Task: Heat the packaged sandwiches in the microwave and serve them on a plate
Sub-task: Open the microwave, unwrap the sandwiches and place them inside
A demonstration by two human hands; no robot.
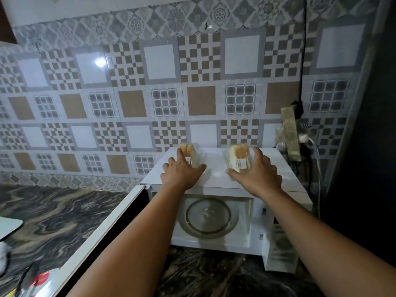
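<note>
Two sandwiches in clear plastic packs stand on top of the white microwave (214, 179). My left hand (182, 172) wraps its fingers around the left sandwich pack (190, 153). My right hand (257, 172) closes around the right sandwich pack (239, 157), which carries a small white label. Both packs still rest on the microwave's top. The microwave door (100, 234) hangs wide open to the left. Inside, the glass turntable (209, 217) is bare.
The microwave sits on a dark marbled counter (53, 213) against a patterned tile wall. A power strip with plugs and a black cable (300, 125) hangs at the right rear. A dark tall surface stands at the far right. A white plate edge (8, 229) and clutter lie at the left.
</note>
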